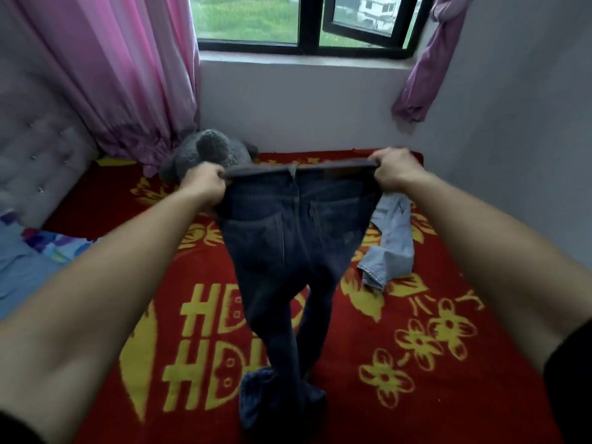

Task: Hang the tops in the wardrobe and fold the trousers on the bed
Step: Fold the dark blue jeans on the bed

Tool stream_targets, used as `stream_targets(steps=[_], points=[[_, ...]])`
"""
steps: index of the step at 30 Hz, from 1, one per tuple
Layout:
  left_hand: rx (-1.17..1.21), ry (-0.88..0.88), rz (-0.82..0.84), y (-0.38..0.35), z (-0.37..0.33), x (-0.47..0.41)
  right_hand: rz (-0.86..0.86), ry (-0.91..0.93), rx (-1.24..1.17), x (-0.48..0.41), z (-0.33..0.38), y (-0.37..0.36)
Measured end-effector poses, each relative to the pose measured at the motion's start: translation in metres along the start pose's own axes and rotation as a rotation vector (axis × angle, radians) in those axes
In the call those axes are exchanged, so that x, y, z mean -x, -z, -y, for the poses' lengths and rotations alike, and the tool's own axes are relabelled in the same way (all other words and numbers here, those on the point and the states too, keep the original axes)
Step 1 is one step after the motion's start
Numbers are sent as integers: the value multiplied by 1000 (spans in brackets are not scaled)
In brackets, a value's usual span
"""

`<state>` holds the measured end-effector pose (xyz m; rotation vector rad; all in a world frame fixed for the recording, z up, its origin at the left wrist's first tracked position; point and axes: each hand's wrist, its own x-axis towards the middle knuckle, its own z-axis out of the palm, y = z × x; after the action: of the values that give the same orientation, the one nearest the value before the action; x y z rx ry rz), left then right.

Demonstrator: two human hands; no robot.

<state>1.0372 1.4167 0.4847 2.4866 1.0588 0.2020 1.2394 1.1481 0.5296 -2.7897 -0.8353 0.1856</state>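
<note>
Head | left hand (205, 184), right hand (395, 169): fingers clenched on dark jeans (288, 245) waistband ends | hems on bed (416, 379)

Centre: dark jeans (288, 251), deep indigo blue. Right of centre: faded jeans (391, 248), pale washed blue. Lower frame: blanket (349, 411), red, patterned with yellow flowers and block letters. Upper left: pink curtain (121, 75); upper right: purple curtain (429, 68). Above centre-left: soft toy (208, 152), grey. Top: window frame (256, 47), black.
</note>
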Motion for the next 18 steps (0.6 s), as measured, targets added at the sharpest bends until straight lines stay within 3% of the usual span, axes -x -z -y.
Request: stream_targets(steps=[5,11,15,18], points=[[265,-121,-375,119,-63,-45,-366,59,-286,-46,44,98],[205,-265,-832,269,-123,-45,-887,272,-386,-45,84,236],[258,-312,-934,298,-133,-29,-999,374,-386,-19,83,270],[109,-361,-909,278,-127,-8,-956,362,-320,-12,63,257]])
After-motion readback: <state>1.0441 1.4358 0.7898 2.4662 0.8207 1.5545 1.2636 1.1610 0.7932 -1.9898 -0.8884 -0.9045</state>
